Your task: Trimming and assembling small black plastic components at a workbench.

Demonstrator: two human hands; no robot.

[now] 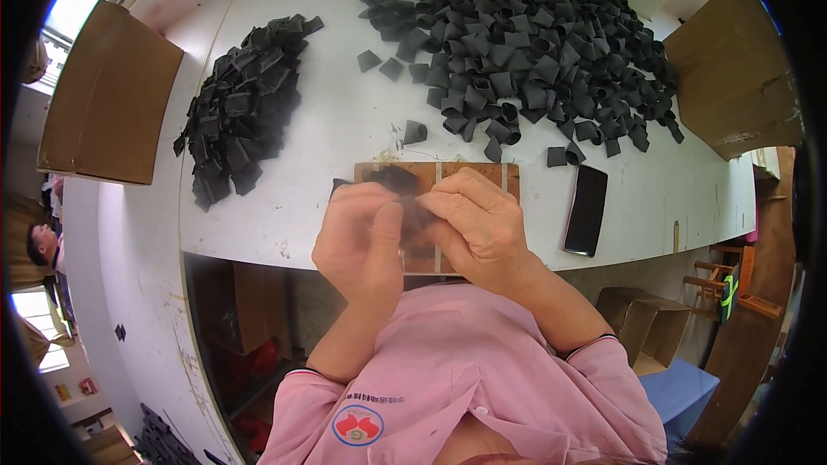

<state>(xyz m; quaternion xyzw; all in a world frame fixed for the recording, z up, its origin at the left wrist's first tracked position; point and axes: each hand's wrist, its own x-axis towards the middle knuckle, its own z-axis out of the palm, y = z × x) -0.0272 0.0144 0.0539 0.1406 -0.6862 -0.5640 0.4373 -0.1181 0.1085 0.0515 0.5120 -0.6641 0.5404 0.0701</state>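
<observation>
White table (327, 120) | left hand (355, 237), right hand (481, 226) | grip pinched on dark piece (416, 218)

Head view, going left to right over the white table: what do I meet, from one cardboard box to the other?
Left cardboard box → smaller pile of black pieces → left hand → right hand → black phone → right cardboard box.

- the person is wearing a pink short-sleeved shirt (431, 336)
- striped trim (317, 373) is edging the cuffs
- an oval badge (357, 424), blue-rimmed with red shapes, is sitting near dark lettering (392, 399)
- a pale button (481, 412) is showing
</observation>
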